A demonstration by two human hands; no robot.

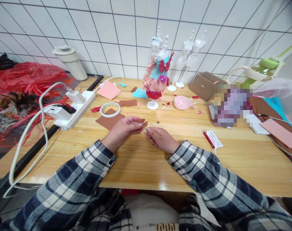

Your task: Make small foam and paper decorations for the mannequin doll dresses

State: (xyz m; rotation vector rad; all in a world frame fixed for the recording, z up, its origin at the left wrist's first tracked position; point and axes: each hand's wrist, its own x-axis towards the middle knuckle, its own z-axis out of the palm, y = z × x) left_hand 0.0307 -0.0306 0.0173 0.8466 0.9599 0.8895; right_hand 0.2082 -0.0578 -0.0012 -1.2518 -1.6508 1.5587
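Note:
My left hand (130, 126) pinches a small folded piece of brown paper (145, 123) between thumb and fingertips. Closed around a thin dark metal tool (145, 128) is my right hand (161, 138); the tool's tip meets the paper, and its handle is hidden in my fist, so its kind does not show. Beyond my left hand lie a brown paper sheet (105, 121) and a roll of white tape (110, 110) partly on it. A small brown scrap (158, 122) rests just past my right hand.
Behind stands a mini dress form (158, 77) in pink and blue paper, with bare white forms (188, 51) beside it. A pink bowl (182, 103) and brown box (203, 85) are at right. Left are a power strip (76, 109), looping cables and a cup (71, 62).

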